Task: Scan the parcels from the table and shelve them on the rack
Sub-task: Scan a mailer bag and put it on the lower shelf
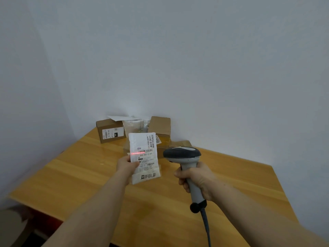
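Observation:
My left hand point(127, 165) holds a white soft parcel point(144, 157) upright above the wooden table point(71, 175), its printed label facing me. A red scan line lies across the label's barcode. My right hand point(195, 179) grips the handle of a grey barcode scanner point(183, 155), whose head points left at the parcel. At the table's far corner sit a brown box with a label point(110, 130), a taller brown box point(159, 126) and a clear plastic-wrapped parcel point(134, 126). Another taped box lies partly hidden behind the held parcel.
White walls meet behind the table's far corner. The scanner's grey cable point(206, 227) hangs down over the table's near edge. A pale blurred object point(12, 223) sits low at the left below the table. The rack is out of view.

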`<state>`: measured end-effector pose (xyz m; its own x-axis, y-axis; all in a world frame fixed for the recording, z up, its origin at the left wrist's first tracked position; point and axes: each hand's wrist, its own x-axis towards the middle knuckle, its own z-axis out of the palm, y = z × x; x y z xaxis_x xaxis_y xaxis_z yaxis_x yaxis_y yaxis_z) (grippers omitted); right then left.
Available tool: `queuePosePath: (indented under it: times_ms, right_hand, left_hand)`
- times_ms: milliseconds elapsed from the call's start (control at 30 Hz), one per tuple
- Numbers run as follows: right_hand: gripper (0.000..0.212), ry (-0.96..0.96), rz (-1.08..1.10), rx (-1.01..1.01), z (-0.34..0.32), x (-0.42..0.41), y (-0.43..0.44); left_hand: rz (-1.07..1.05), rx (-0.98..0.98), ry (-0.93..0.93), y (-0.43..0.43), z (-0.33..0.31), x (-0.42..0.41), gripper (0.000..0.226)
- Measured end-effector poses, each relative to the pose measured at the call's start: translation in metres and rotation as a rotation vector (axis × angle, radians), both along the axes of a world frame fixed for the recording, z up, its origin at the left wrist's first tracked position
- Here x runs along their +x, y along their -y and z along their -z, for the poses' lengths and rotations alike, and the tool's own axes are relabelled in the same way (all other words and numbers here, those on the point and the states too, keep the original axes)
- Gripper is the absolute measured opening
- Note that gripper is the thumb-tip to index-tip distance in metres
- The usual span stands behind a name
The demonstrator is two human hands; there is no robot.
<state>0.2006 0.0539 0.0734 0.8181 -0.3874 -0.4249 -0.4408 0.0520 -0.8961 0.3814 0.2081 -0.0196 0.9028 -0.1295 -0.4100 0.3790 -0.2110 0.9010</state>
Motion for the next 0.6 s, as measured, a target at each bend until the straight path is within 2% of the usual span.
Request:
queuePosePath:
  times_ms: [67, 300, 467, 600]
  right_hand:
    - [0.016, 0.017, -0.018, 0.013, 0.000, -0.004, -0.005]
    - [0.034, 0.025, 0.021, -0.047, 0.008, -0.014, -0.030]
    - [0.021, 0.052, 0.029, 0.027, 0.020, -0.045, -0.059]
    - [0.020, 0.088, -0.039, 0.074, 0.034, -0.081, -0.086]
  left_hand:
    - [-0.010, -0.020, -0.017, -0.009, -0.002, -0.008, 0.018]
    - [0.016, -0.098, -0.056, -0.062, -0.017, -0.050, 0.029]
    - [-0.046, -0.147, -0.093, -0.108, -0.033, -0.109, 0.029]
    - [-0.084, -0.211, -0.135, -0.140, -0.043, -0.179, 0.029]
